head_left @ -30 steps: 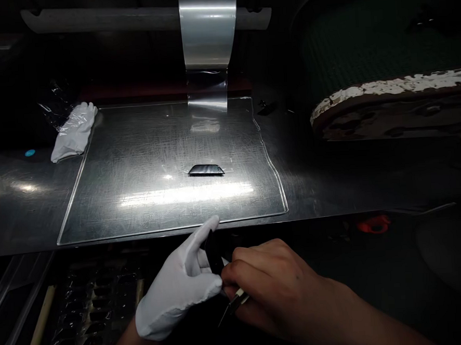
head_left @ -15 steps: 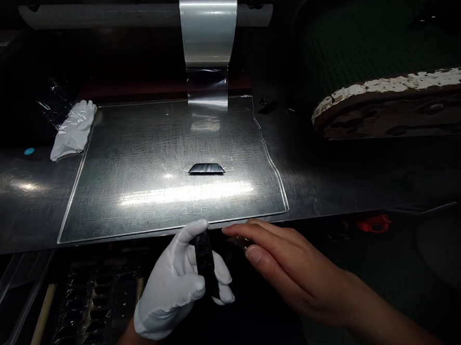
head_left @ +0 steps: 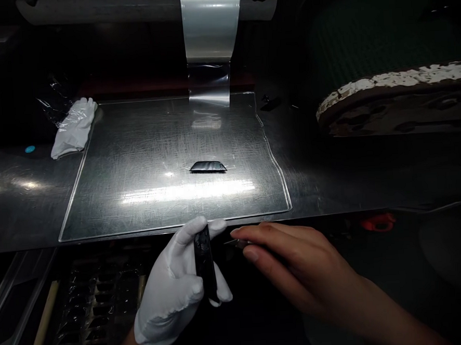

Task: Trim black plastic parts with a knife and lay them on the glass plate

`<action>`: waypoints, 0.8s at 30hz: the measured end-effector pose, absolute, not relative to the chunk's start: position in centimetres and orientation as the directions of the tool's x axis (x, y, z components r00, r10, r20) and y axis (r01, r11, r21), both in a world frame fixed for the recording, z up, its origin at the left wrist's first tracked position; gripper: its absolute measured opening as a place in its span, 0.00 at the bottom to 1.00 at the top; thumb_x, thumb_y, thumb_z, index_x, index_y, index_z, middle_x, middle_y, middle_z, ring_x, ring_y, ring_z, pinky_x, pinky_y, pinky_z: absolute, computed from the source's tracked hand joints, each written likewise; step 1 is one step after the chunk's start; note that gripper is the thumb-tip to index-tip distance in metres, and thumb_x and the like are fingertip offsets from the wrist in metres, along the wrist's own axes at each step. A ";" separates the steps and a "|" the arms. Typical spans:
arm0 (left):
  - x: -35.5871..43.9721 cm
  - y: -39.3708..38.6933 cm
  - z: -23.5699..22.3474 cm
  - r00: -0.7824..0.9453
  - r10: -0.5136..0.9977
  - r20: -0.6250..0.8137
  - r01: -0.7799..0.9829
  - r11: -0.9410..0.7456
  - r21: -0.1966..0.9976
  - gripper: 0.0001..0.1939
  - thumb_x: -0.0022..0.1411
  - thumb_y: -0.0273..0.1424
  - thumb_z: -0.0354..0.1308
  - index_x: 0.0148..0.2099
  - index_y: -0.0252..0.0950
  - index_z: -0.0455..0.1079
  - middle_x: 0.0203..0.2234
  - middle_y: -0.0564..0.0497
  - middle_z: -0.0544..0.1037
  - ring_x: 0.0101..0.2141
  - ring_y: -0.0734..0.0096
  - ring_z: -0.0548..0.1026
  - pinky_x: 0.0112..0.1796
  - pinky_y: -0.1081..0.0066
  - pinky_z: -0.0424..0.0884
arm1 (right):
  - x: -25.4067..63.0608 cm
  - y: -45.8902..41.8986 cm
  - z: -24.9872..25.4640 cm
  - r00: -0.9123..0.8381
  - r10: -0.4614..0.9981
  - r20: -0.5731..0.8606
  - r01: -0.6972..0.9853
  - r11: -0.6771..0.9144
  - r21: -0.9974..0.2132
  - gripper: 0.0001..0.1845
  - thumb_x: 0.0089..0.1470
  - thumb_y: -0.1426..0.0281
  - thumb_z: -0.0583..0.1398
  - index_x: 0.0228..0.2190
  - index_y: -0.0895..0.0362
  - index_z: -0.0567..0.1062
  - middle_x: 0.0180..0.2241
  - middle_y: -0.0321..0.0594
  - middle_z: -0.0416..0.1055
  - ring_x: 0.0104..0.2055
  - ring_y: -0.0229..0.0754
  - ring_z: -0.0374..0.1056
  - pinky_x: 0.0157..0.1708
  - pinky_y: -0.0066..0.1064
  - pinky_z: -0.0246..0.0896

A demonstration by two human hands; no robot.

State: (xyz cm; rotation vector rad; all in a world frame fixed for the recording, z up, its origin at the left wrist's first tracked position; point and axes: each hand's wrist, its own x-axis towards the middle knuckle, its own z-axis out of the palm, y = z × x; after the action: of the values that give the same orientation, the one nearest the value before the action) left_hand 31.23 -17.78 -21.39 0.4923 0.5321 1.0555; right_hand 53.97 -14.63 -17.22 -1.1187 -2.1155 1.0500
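My left hand (head_left: 175, 290), in a white glove, is closed around a slim black part (head_left: 205, 265) held upright just below the table's front edge. My bare right hand (head_left: 286, 257) lies to its right, fingers stretched toward the part, with a thin metal blade tip (head_left: 231, 241) showing at the fingertips. The hand's grip on the blade is mostly hidden. A second small black curved piece (head_left: 208, 166) lies on the clear plate (head_left: 111, 200) in the middle of the metal table.
A roll of clear film (head_left: 210, 23) hangs on a bar at the back, its end reaching the plate. A spare white glove (head_left: 73, 128) lies at the left by a blue dot (head_left: 29, 149). A worn belt edge (head_left: 397, 84) is at the right, a red object (head_left: 376, 222) below it.
My right hand has let go of the black part and slid up and to the right, fingers now stretched out. My left hand has turned the part upright and raised it slightly.
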 end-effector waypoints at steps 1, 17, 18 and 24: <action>31.2 -17.8 -21.3 0.377 0.912 -0.160 -0.677 0.390 0.624 0.30 0.64 0.34 0.70 0.66 0.49 0.67 0.68 0.41 0.68 0.31 0.76 0.82 0.29 0.80 0.76 | 53.8 -14.7 -17.3 -0.536 0.841 0.073 0.437 0.350 -0.829 0.18 0.70 0.73 0.60 0.58 0.51 0.73 0.46 0.34 0.79 0.44 0.36 0.76 0.45 0.26 0.69; 31.1 -17.6 -20.7 0.429 0.879 -0.208 -0.643 0.459 0.613 0.29 0.62 0.34 0.72 0.63 0.55 0.71 0.62 0.47 0.74 0.30 0.72 0.84 0.26 0.79 0.78 | 52.8 -15.1 -16.3 -0.607 0.793 -0.050 0.541 0.367 -0.756 0.17 0.73 0.68 0.55 0.60 0.49 0.71 0.36 0.33 0.73 0.34 0.36 0.69 0.34 0.30 0.61; 31.1 -17.7 -20.7 0.422 0.879 -0.222 -0.642 0.462 0.612 0.29 0.61 0.35 0.72 0.63 0.56 0.71 0.62 0.47 0.75 0.30 0.70 0.84 0.25 0.78 0.78 | 52.9 -14.9 -16.2 -0.618 0.784 -0.050 0.538 0.377 -0.754 0.17 0.73 0.68 0.55 0.60 0.49 0.71 0.35 0.33 0.72 0.33 0.36 0.68 0.32 0.29 0.60; 31.5 -18.2 -20.9 0.392 0.863 -0.318 -0.621 0.504 0.600 0.29 0.57 0.40 0.74 0.60 0.56 0.74 0.61 0.45 0.76 0.27 0.67 0.83 0.20 0.76 0.74 | 53.4 -14.2 -16.0 -0.677 0.732 -0.077 0.525 0.407 -0.747 0.19 0.72 0.69 0.56 0.61 0.45 0.71 0.34 0.31 0.72 0.30 0.34 0.66 0.29 0.29 0.56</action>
State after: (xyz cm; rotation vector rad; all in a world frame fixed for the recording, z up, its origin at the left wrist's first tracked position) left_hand 31.53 -18.21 -20.89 0.4199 0.6566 0.9779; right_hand 53.39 -14.16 -16.01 -1.1013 -2.4028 1.1324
